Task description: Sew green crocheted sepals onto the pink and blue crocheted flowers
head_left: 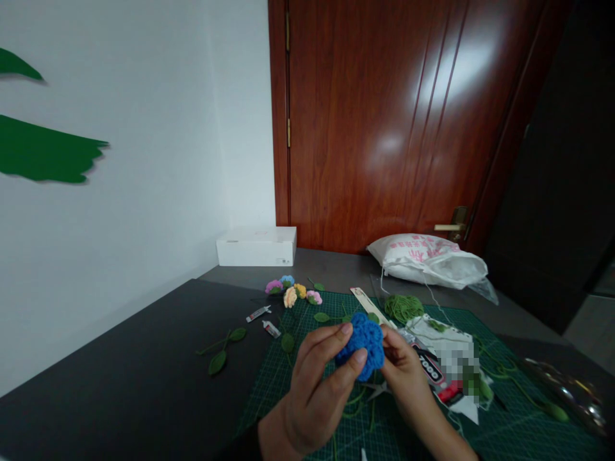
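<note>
A blue crocheted flower (369,346) is held up above the green cutting mat (269,403), its ruffled petals facing me. My left hand (314,390) pinches it from the left, thumb across the front and fingers at the upper edge. On the other side my right hand (406,371) is closed at the flower's right edge; the petals partly hide those fingertips. Beneath the hands lie green yarn stems and a pair of scissors (378,389), mostly covered.
Small crocheted flowers (291,296), green leaves (218,362) and glue tubes (271,328) lie to the left. Green yarn (403,308), a ruler (369,304) and packaging (430,365) lie to the right. A white box (257,248) and a white bag (423,256) stand behind.
</note>
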`<state>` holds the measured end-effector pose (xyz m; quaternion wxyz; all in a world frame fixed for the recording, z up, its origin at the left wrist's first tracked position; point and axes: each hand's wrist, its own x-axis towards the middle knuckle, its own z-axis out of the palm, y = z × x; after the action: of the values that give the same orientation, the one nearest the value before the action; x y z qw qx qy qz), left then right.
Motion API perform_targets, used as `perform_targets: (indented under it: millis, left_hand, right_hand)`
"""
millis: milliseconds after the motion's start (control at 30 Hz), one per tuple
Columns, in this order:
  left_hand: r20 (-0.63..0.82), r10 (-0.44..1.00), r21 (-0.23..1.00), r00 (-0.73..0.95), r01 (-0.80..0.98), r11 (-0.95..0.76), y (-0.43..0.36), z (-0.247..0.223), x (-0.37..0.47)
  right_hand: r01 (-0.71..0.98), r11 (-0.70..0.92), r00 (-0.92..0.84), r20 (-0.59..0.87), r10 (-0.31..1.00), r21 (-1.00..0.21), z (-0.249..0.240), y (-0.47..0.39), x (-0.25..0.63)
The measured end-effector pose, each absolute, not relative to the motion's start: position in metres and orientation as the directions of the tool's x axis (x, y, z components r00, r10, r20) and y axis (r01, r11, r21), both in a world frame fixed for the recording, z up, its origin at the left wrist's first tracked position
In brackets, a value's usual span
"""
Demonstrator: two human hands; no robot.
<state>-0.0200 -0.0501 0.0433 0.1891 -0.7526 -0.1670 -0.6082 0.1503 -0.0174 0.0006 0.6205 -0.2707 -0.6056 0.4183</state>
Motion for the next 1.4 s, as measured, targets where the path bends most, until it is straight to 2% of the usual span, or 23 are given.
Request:
perform_targets:
  millis: [133, 433, 733, 1000, 1400]
  left_hand:
    - [0.981, 0.031, -0.071, 0.19, 0.504, -0.861, -0.05, 0.042, -0.02]
    - [0.98, 0.031, -0.074, 0.197, 0.506, -0.859, -0.051, 0.045, -0.02]
    - [0.977, 0.041, -0.067, 0.209, 0.484, -0.872, -0.05, 0.042, -0.02]
    - [0.974, 0.031, -0.087, 0.226, 0.492, -0.866, -0.052, 0.046, -0.022]
    - [0.978, 0.06, -0.042, 0.202, 0.466, -0.884, -0.053, 0.047, -0.02]
  right_hand:
    - [-0.225, 0.487, -0.072, 0.513, 0.856, -0.844, 0.001, -0.018, 0.151]
    - [-0.018, 0.543, -0.004, 0.544, 0.839, -0.839, 0.004, -0.022, 0.153]
    - [-0.038, 0.534, -0.088, 0.535, 0.84, -0.845, 0.003, -0.023, 0.152]
    - [0.033, 0.569, -0.109, 0.563, 0.819, -0.822, 0.003, -0.023, 0.151]
    - [0.277, 0.714, 0.003, 0.743, 0.669, -0.644, 0.013, -0.022, 0.16]
